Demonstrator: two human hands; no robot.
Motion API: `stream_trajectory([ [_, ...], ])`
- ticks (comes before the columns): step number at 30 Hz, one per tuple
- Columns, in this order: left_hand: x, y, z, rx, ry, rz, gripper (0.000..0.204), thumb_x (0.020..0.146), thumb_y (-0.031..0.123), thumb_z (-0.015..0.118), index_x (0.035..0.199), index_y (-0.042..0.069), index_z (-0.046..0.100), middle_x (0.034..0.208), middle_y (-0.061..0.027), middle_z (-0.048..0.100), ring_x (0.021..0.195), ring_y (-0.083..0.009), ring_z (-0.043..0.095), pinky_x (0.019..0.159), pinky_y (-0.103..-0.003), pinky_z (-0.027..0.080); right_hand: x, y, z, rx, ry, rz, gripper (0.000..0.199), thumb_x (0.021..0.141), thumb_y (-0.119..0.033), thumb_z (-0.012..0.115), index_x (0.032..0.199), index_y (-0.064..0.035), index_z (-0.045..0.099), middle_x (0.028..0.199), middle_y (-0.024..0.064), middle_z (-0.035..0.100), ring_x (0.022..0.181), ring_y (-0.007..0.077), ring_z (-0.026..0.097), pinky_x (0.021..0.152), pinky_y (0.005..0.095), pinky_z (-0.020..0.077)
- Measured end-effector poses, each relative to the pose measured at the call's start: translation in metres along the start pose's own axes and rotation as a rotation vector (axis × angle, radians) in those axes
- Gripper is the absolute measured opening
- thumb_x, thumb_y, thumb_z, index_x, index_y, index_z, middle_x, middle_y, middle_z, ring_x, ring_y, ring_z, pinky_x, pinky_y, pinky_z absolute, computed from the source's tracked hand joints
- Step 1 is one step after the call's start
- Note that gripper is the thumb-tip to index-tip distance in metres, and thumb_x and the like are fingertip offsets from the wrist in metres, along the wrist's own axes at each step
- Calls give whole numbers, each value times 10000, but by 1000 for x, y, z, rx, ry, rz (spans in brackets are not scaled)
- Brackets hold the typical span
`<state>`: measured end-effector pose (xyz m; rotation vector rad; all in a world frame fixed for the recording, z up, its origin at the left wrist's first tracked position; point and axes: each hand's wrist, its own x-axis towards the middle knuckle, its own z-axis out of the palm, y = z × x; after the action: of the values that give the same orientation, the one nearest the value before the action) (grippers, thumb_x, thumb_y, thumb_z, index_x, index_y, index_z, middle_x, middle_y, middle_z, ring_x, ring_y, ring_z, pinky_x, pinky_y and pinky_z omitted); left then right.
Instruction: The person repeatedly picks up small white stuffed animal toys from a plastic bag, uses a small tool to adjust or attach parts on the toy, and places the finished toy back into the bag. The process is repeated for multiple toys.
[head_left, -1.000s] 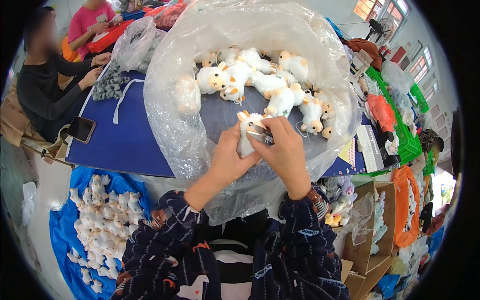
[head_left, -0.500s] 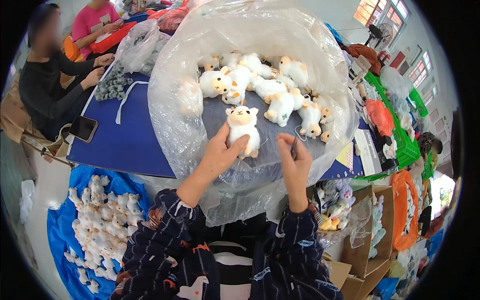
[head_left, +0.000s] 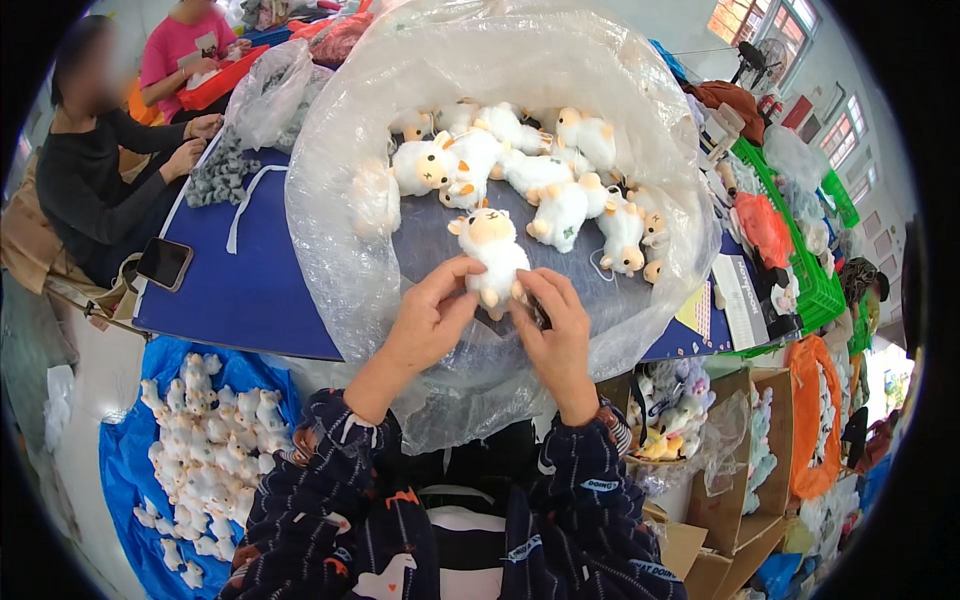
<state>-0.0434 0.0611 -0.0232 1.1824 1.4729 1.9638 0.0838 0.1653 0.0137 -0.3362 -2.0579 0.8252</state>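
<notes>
**Both hands on one plush lamb over the open bag**

Across the blue desk (head_left: 250,290) at frame centre we have a big clear plastic bag (head_left: 330,200) holding a heap of white plush lambs (head_left: 560,200). Just below them, we hold one plush lamb (head_left: 492,250) upright: left hand (head_left: 430,320) and right hand (head_left: 555,330), fingers closed on its lower body. We judge we are checking it; turning it calls for a light pinch.
</notes>
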Motion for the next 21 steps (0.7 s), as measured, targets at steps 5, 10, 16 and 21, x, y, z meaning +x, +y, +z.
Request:
stream_trajectory([
  [5, 7, 16, 6, 247, -12, 116, 305, 826, 41, 621, 1130, 51, 601, 1031, -110, 570, 849, -153, 607, 717, -266, 509, 12, 17, -3, 17, -70, 42, 200, 774, -27, 668, 961, -4, 601, 873, 101, 581, 725, 191, 580, 595, 256, 452],
  [10, 30, 19, 3, 462, -5, 58, 291, 843, 105, 622, 1127, 43, 605, 1005, -122, 553, 802, -179, 599, 724, -282, 500, 26, 31, 0, 408, -129, 405, 159, 861, -121, 631, 921, 22, 600, 763, -28, 575, 617, 24, 468, 538, 185, 384],
  [16, 29, -7, 4, 32, -132, -89, 547, 825, 148, 643, 1321, 55, 430, 1097, -167, 563, 933, -205, 587, 773, -303, 490, 25, 49, -1, 652, -67, 631, 220, 870, -154, 621, 1016, 5, 577, 789, -11, 574, 617, 20, 472, 466, 161, 338],
  [21, 35, 5, 5, 143, -183, -209, 672, 770, 202, 686, 1353, 58, 385, 1204, -198, 530, 980, -224, 587, 803, -332, 484, 18, 34, 8, 312, 121, 346, 182, 843, -130, 648, 955, 2, 589, 783, -4, 570, 612, 57, 501, 516, 223, 409],
])
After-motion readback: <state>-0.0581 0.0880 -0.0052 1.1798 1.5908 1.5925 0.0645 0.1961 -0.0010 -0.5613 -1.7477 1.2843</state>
